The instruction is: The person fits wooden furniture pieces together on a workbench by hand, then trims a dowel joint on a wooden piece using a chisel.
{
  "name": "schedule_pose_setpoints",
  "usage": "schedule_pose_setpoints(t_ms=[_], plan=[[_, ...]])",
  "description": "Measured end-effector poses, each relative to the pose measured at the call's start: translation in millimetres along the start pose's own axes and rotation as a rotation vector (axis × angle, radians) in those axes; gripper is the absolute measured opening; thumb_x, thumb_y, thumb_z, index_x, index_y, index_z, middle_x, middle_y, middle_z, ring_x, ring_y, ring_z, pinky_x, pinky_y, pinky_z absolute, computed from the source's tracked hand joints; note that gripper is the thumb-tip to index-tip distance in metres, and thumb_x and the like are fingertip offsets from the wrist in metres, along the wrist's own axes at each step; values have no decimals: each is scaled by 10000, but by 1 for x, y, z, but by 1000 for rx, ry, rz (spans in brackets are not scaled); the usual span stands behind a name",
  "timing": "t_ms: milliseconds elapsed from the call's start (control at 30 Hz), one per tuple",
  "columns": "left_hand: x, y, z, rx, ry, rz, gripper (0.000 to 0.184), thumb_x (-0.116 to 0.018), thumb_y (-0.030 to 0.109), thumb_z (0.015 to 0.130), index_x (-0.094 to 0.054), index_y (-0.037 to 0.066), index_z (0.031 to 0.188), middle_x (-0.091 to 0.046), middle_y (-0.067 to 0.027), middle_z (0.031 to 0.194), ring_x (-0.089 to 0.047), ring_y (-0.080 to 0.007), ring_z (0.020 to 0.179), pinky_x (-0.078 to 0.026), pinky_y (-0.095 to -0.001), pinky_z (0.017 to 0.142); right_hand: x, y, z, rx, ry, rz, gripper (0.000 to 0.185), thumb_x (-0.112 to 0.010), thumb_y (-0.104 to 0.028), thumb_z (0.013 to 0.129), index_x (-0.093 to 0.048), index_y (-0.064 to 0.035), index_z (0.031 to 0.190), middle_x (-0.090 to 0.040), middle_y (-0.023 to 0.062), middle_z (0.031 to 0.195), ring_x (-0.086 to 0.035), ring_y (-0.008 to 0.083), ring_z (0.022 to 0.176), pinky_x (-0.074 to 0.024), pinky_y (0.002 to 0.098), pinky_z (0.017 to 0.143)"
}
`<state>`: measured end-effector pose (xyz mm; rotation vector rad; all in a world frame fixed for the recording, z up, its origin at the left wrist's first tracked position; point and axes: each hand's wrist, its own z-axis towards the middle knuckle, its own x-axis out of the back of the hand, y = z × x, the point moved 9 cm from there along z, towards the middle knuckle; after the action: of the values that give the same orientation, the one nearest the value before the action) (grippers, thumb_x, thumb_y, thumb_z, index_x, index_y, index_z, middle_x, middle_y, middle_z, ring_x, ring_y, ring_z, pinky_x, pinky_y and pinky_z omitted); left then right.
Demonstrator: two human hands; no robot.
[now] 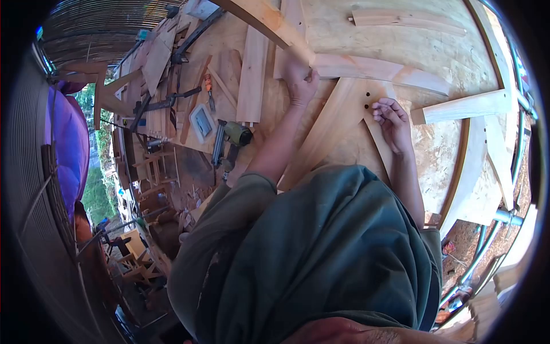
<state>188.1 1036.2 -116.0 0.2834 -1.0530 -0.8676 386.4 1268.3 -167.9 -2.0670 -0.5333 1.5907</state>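
Observation:
My left hand (pixel 301 86) is closed round the near end of a curved wooden piece (pixel 266 24), which is raised and runs out past the top edge; the fingertips are blurred and partly hidden. Beneath it lies another curved board (pixel 372 70), flat on the worktable. My right hand (pixel 393 121) hovers with fingers curled and thumb against them; whether something small is pinched there I cannot make out. Just left of those fingers is a wide wooden board (pixel 338 123) with two dark holes near its end.
A green nail gun (pixel 236 134), a white plastic tray (pixel 202 123) and an orange-handled tool (pixel 208 86) lie to the left. Clamps (pixel 150 106) and wood strips crowd the far left. More cut boards (pixel 458 108) rest on the right of the plywood worktable (pixel 429 146).

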Motion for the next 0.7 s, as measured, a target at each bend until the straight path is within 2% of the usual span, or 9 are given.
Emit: schedule_pose_setpoints(t_ms=[100,133,233,267,367,433,467,567,700], plan=[[6,-8,7,-3,-35,-206,827,-712,82,723,-357,-18,1463,-574,-210,1182,-590,-341,1049,-503,-467,926,2,-1,-1,13,-10,18,221,-528,-52,1034,-598,11,1234,-703,131,1133,-685,171,979,-554,305,877],[8,-10,11,-18,-57,-214,819,-688,51,722,-356,-11,1468,-572,-214,1244,-611,-340,1085,-516,-454,946,1,-2,-1,16,-6,21,219,-530,-52,1033,-600,11,1232,-703,132,1133,-685,171,978,-554,304,877],[10,-16,31,-111,-111,-96,816,-682,43,727,-352,-11,1472,-575,-215,1254,-601,-361,1131,-507,-463,981,1,-3,-3,32,16,-5,214,-537,-43,1027,-600,12,1224,-703,134,1134,-683,173,969,-553,303,873],[4,-26,41,-79,-173,-107,829,-677,40,731,-342,16,1489,-571,-223,1280,-580,-395,1180,-491,-480,1016,1,-2,-3,44,23,-32,216,-540,-43,1025,-599,12,1225,-703,134,1134,-682,174,966,-552,302,872],[8,-39,69,-55,-241,-95,772,-645,6,725,-407,34,1459,-581,-210,1280,-564,-395,1209,-479,-483,1033,1,3,0,60,73,-186,237,-556,-5,983,-593,14,1216,-699,127,1119,-668,163,932,-541,294,866],[9,-50,83,-9,-266,-150,711,-608,-21,724,-460,33,1418,-594,-212,1275,-569,-398,1206,-476,-478,1037,-17,-1,2,44,88,-338,276,-562,20,952,-586,8,1226,-696,116,1115,-660,157,961,-534,296,880],[8,-55,85,16,-283,-178,685,-590,-35,723,-486,32,1397,-601,-213,1272,-572,-400,1205,-475,-475,1039,-26,-7,10,121,94,-540,306,-589,8,934,-576,16,1240,-695,102,1104,-647,149,1022,-525,301,908],[5,-45,82,-100,-347,-192,633,-553,-36,742,-513,18,1371,-611,-230,1255,-583,-406,1176,-474,-472,1025,-64,-14,43,257,13,-978,379,-661,-83,920,-557,30,1267,-676,145,1168,-638,209,1101,-512,347,964],[-2,-62,75,-215,-280,-78,567,-566,68,856,-479,1,1413,-597,-278,1208,-607,-415,1088,-504,-476,917,-126,-12,103,473,4,-1369,636,-784,-256,853,-493,35,1338,-612,219,1282,-601,370,1170,-492,447,1008]])
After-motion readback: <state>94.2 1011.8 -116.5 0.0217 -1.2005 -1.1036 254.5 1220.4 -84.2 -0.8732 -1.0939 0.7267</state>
